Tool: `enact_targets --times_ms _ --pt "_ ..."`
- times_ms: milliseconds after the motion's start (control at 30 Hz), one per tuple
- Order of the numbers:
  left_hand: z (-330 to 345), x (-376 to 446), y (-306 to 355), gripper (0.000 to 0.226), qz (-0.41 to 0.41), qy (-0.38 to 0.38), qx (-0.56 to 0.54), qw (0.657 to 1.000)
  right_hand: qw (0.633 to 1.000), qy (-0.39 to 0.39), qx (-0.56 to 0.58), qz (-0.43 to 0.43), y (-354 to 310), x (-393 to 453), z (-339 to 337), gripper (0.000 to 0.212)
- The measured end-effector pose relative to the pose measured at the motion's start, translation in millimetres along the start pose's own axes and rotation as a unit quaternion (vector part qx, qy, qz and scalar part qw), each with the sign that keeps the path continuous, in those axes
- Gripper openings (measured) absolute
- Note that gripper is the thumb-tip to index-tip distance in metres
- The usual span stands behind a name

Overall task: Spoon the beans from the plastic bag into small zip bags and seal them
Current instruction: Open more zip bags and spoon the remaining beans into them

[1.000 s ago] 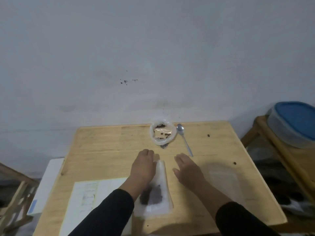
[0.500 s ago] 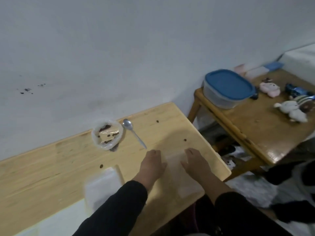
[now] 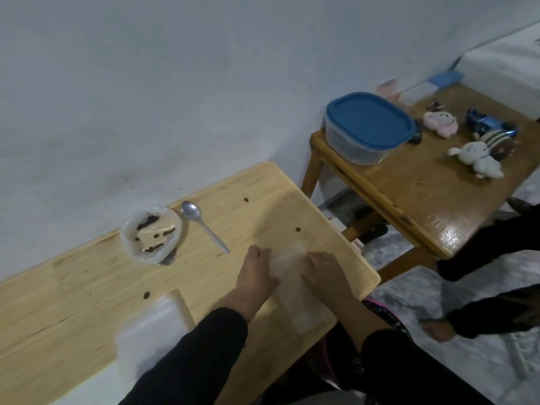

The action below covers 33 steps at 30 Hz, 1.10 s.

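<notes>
Hands: I count two, the left hand [image 3: 254, 276] and the right hand [image 3: 325, 273].
Small zip bags: two that I can make out, an empty zip bag [image 3: 295, 285] between the hands and a blurred second zip bag [image 3: 152, 328] to the left.
Plastic bag of beans: one plastic bag [image 3: 152, 235].
Spoon: one spoon [image 3: 201, 223].
Loose beans: three stray beans [image 3: 297, 229] on the surface [image 3: 87, 287].
Wooden surfaces: two, counting the side table [image 3: 438, 200].
Lidded container: one blue-lidded container [image 3: 368, 127].
Plush toys: two plush toys [image 3: 476, 156] clearly seen.
</notes>
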<state>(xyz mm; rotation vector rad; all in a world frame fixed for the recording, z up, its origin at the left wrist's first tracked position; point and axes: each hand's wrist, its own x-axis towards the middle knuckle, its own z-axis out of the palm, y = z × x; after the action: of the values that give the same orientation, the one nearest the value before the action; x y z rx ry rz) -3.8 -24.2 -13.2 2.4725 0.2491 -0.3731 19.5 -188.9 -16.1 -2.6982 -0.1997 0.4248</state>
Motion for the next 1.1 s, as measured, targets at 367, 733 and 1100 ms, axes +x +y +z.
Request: enact_targets --times_ms 367,733,1100 --pt "-50 -4 -21 0.024 0.087 0.160 -0.121 0.976 0.980 0.060 0.178 -0.070 -55 14 -26 0.025" --pt "-169 -31 -38 0.048 -0.053 0.392 -0.372 0.840 0.901 0.154 0.319 -0.251 -192 24 -55 0.006" --pt "-207 -70 -73 0.012 -0.084 0.366 -0.553 0.744 0.887 -0.005 0.306 -0.346 -254 16 -28 0.035"
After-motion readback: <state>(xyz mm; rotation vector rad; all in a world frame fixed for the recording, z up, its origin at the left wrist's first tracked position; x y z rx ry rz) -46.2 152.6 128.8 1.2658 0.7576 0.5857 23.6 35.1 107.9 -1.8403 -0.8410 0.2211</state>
